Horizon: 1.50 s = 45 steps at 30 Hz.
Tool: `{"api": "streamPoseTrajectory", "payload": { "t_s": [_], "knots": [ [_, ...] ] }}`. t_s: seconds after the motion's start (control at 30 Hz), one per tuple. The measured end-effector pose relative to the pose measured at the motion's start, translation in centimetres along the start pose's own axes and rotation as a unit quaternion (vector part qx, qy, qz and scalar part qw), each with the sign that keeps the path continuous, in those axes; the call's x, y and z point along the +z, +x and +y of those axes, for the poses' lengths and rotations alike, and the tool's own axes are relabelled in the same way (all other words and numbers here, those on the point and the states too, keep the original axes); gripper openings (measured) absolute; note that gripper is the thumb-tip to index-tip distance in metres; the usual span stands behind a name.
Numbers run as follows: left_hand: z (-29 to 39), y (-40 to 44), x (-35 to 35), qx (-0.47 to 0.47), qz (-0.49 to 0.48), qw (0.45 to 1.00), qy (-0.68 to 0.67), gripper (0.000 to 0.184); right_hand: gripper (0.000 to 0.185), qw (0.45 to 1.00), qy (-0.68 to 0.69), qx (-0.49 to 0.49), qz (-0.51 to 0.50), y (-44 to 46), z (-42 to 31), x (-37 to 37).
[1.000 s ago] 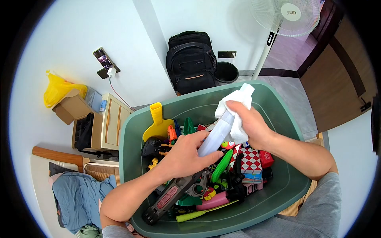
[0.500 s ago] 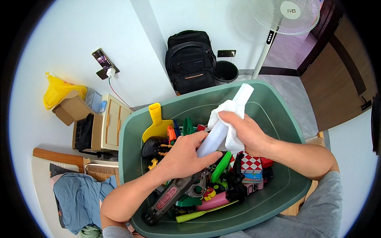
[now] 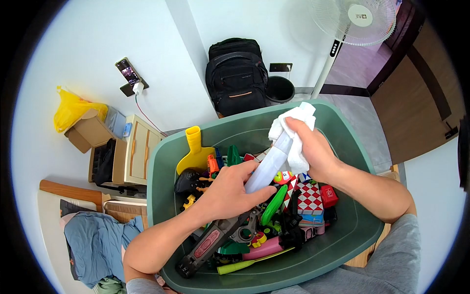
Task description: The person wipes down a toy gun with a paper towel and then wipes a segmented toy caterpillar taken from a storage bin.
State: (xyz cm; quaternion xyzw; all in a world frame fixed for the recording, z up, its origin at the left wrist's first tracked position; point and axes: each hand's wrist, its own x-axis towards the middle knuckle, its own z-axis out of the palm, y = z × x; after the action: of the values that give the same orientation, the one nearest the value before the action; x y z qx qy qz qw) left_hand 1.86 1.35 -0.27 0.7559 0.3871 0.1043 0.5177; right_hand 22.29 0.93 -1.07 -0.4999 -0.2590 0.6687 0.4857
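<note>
A long white plastic piece (image 3: 267, 169), bar-like and slightly see-through, slants above a green tub (image 3: 364, 183). Its lower end is gripped between the thumb and fingers of my left hand (image 3: 234, 191). Near the upper end, my right hand (image 3: 313, 147) presses a crumpled white cloth (image 3: 295, 156) around the piece; whether it is fabric or paper I cannot tell. Below my hands the tub holds many toys: a yellow shovel (image 3: 194, 149), a dark toy gun (image 3: 208, 245), a red-and-white checkered block puzzle (image 3: 310, 198) and a bright green piece (image 3: 275, 205).
A black backpack (image 3: 236, 78) and a black bin (image 3: 280, 89) stand by the wall beyond the tub. A white fan (image 3: 360, 17) rises at the back right. Left are a cardboard box (image 3: 119, 164), a cream cabinet (image 3: 135, 152) and blue clothing (image 3: 98, 245). A phone (image 3: 128, 72) hangs on the wall.
My right hand and the cloth have slid up along the white piece toward its upper end, uncovering more of its middle. My left hand keeps its hold at the lower end.
</note>
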Motion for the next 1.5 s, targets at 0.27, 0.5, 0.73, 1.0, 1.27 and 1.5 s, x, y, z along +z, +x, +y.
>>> {"api": "streamPoseTrajectory", "payload": {
  "t_s": [0.27,0.5,0.73,1.0,1.27,1.5],
  "knots": [
    [-0.1,-0.1,0.1,0.023,0.012,1.000,-0.010,0.045,0.038,0.999,-0.009,-0.032,-0.001,0.5,-0.4,-0.7],
    [-0.3,0.0,0.2,0.025,0.015,1.000,-0.006,0.045,0.038,0.999,-0.015,-0.028,-0.005,0.5,-0.3,-0.6],
    [-0.2,0.0,0.1,0.008,0.007,1.000,0.009,0.040,0.039,0.998,-0.043,0.007,-0.052,-0.2,0.8,-0.2],
    [-0.3,0.1,0.2,0.026,0.014,1.000,0.001,0.043,0.039,0.996,-0.033,0.022,-0.080,-0.8,1.6,0.2],
    [0.1,0.1,0.0,-0.010,0.001,1.000,-0.006,0.039,0.041,0.993,-0.062,0.030,-0.099,-0.2,1.5,-0.5],
    [0.0,0.0,0.1,0.014,0.016,1.000,-0.008,0.042,0.040,0.999,-0.018,-0.016,-0.032,-0.1,0.0,-0.1]
  ]
}}
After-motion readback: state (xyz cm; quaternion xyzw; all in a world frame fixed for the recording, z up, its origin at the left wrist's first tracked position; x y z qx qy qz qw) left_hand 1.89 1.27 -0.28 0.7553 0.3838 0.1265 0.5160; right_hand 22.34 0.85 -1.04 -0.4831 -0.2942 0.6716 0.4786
